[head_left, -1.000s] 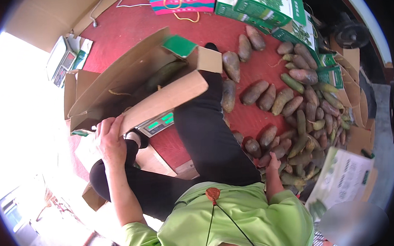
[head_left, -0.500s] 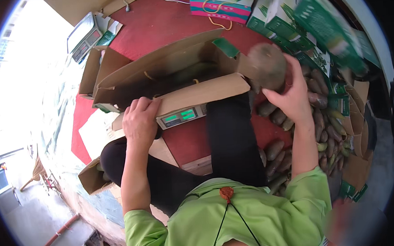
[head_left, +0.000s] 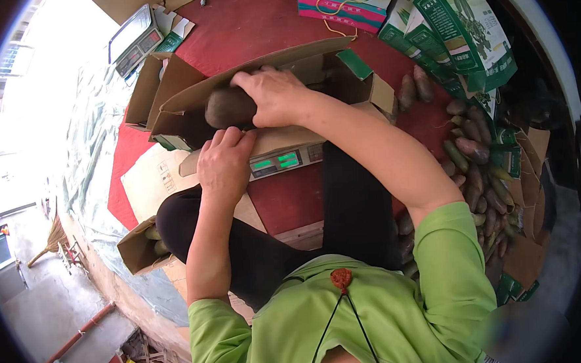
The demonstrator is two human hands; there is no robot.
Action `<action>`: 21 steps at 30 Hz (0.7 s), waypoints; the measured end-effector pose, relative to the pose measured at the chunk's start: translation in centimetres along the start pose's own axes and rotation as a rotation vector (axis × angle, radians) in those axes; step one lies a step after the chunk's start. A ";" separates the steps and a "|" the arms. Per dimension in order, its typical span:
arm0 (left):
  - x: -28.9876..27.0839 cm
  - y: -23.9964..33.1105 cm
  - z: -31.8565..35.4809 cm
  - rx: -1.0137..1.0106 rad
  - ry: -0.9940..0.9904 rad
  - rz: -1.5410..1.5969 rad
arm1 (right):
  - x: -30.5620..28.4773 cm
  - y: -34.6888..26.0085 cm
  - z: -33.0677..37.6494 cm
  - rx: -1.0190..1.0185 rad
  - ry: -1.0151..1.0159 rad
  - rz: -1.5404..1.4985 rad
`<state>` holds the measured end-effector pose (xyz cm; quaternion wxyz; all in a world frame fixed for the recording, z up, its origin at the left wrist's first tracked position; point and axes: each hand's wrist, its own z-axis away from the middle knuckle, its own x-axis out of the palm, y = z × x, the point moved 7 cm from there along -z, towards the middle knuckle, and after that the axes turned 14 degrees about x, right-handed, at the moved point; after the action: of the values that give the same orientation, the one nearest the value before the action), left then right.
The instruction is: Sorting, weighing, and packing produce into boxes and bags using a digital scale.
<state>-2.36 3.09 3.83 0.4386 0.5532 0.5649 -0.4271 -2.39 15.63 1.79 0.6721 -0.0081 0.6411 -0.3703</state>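
A long open carton (head_left: pixel 193 88) rests on a digital scale (head_left: pixel 314 153) with lit green displays. Inside the carton, toward its left end, a thick brownish oblong vegetable (head_left: pixel 227 108) is gripped by my right hand (head_left: pixel 273 95), whose fingers wrap over its right end. Lower down, my left hand (head_left: pixel 224 162) has its fingers curled over the edge of the carton's front flap (head_left: pixel 282 142). My right forearm crosses over the carton and hides much of its right half, so what else lies in there cannot be made out.
At right lies a heap of brown and greenish oblong vegetables (head_left: pixel 492 197). Green-and-white printed boxes (head_left: pixel 470 31) stand at the far right. A second scale (head_left: pixel 135 42) sits at the far left behind a smaller open carton (head_left: pixel 157 90). Another carton (head_left: pixel 133 252) is beside my left knee.
My right hand has brought the vegetable from the carton's right side leftward into it. The left hand stays on the flap. The printed box at far right, blurred before, now stands sharp.
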 end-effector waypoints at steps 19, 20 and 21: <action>0.7 0.0 0.5 -0.056 -0.024 0.078 | -2.5 28.0 27.0 0.603 0.473 -0.864; 0.8 0.2 0.4 -0.039 -0.022 0.072 | -0.7 29.9 29.2 0.640 0.488 -0.861; 1.0 0.2 0.4 -0.028 -0.021 0.063 | 1.5 31.8 31.5 0.777 0.432 -0.788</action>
<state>-2.14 2.91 2.79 0.4655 0.5600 0.5485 -0.4109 40.29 23.31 -9.37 0.2917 0.0765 0.5297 -0.7927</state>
